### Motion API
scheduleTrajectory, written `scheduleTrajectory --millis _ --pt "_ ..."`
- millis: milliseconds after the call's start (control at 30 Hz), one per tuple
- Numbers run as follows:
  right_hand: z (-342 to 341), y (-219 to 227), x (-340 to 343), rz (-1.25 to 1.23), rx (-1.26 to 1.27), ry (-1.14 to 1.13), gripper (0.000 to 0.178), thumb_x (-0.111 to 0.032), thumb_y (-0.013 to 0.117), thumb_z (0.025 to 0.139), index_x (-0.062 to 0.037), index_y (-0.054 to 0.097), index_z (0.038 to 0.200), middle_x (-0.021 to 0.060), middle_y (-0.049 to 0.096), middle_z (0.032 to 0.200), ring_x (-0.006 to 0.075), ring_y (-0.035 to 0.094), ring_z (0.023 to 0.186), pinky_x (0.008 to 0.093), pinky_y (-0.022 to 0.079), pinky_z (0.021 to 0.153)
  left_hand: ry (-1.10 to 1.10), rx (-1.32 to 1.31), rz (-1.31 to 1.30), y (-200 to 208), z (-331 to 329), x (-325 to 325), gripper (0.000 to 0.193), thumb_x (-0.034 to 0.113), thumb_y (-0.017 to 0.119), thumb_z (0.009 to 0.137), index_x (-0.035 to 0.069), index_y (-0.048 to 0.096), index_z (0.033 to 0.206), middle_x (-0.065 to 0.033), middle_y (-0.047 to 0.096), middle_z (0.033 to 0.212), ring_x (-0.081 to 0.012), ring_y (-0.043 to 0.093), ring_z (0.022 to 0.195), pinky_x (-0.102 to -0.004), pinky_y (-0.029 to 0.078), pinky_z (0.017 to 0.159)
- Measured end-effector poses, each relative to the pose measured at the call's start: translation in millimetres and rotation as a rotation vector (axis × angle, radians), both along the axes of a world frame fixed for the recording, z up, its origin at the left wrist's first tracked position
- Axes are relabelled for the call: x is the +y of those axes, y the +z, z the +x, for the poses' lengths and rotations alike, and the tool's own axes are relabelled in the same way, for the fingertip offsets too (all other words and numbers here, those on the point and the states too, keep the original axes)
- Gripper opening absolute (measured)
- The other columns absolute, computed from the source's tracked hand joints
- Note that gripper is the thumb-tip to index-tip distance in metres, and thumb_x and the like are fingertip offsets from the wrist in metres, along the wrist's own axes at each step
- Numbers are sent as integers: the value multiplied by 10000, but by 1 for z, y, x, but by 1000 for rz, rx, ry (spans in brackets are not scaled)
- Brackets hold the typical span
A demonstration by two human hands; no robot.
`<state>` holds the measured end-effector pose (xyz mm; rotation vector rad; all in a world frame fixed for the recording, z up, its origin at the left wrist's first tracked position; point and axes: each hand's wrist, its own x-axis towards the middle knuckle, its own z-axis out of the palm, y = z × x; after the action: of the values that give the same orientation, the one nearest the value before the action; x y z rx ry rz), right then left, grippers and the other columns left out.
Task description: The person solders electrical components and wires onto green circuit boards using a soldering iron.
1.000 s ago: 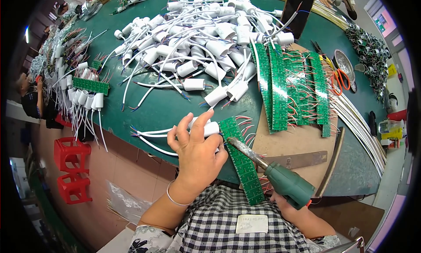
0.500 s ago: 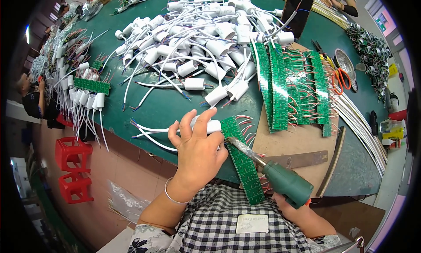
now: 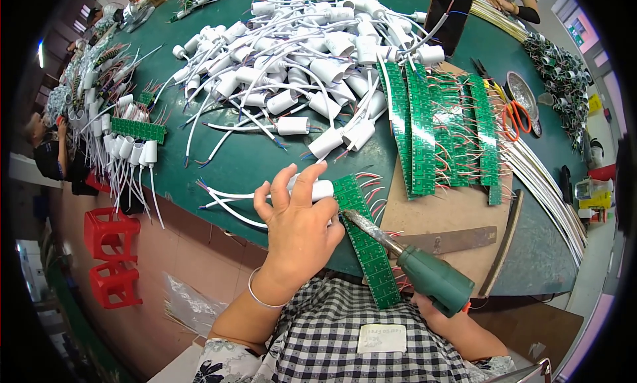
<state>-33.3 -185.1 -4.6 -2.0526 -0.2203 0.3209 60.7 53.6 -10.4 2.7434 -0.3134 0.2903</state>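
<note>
My left hand (image 3: pixel 298 214) is over the near edge of the table, thumb and forefinger pinched at the left edge of a green circuit board strip (image 3: pixel 370 243). What lies in the pinch is hidden. Behind its raised fingers a white cylindrical housing (image 3: pixel 323 190) touches the strip, and white cables (image 3: pixel 232 196) with stripped coloured ends run out to the left. A green soldering gun (image 3: pixel 434 278) is gripped in my right hand (image 3: pixel 434 311), which is partly covered by its body. The metal tip meets the strip's edge beside my left fingertips. Short red and white wires line the strip's right side.
A large heap of white housings with cables (image 3: pixel 285 64) covers the table's middle. On a brown board (image 3: pixel 411 224) lie several wired green strips (image 3: pixel 421 137) and a flat metal bar (image 3: pixel 451 241). Orange-handled scissors (image 3: pixel 514 121), a metal dish (image 3: pixel 519 87) and a phone (image 3: pixel 450 18) are further back.
</note>
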Motion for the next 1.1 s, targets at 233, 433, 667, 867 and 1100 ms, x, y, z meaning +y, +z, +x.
scheduleTrajectory --millis 233,433,667,867,1100 --pt "9 -2 -6 -82 -181 87 270 -19 562 806 25 537 1072 92 568 822 157 582 629 276 474 551 -16 8 10 -1 6 -1 76 106 661 589 115 592 619 -34 454 1272 -338 334 1195 -529 190 954" --pt "2 -3 0 448 76 -362 505 -177 597 821 13 400 1246 139 580 1011 187 586 649 284 488 591 19 25 37 6 3 7 74 149 660 618 111 612 659 -47 451 1262 -324 324 1204 -567 201 956" --pt "-8 -24 -10 546 -119 -549 481 -189 591 833 14 419 1234 139 562 1101 149 565 584 237 468 486 -48 7 -61 -4 1 -1 149 181 682 616 89 623 718 -84 419 1291 -329 308 1219 -575 203 970" --pt "-11 5 -13 333 -8 -701 361 -242 625 824 35 573 1048 141 630 822 187 586 633 286 481 542 -25 -74 -88 -12 -9 7 112 170 679 623 98 608 672 -71 422 1291 -329 309 1224 -564 189 973" --pt "-23 9 -47 141 -404 -750 375 -333 589 850 41 577 815 119 600 661 187 505 481 302 431 453 -31 -100 -89 -15 -8 10 123 181 686 617 110 613 686 -72 407 1298 -327 304 1225 -562 186 983"
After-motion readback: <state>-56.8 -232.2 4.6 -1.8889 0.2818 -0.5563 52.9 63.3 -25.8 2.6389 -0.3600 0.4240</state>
